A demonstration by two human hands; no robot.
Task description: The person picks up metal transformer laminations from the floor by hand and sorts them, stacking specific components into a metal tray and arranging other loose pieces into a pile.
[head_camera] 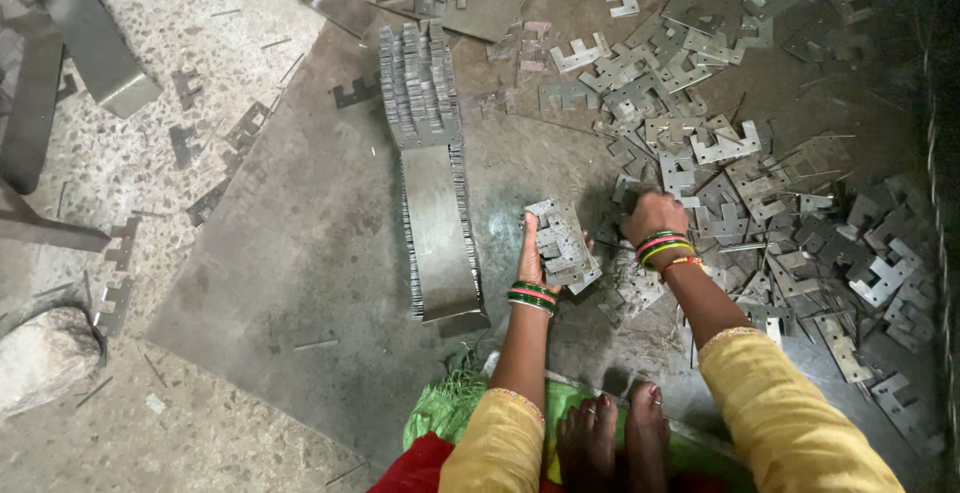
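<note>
The left hand (530, 253) clasps a stack of notched plates (562, 245) while the right hand (652, 215), fingers curled, picks from the scattered pile (720, 153), best aligning notches squarely.

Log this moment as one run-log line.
left hand: holds stack of stamped metal plates | right hand: reaching into loose plate pile | long stacked rows on steel sheet

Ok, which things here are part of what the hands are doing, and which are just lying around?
In use:
left hand holding a stack of notched metal plates
right hand reaching into the loose plate pile
long row of stacked plates

Lying about:
stone
metal bar
large steel sheet underneath
</note>
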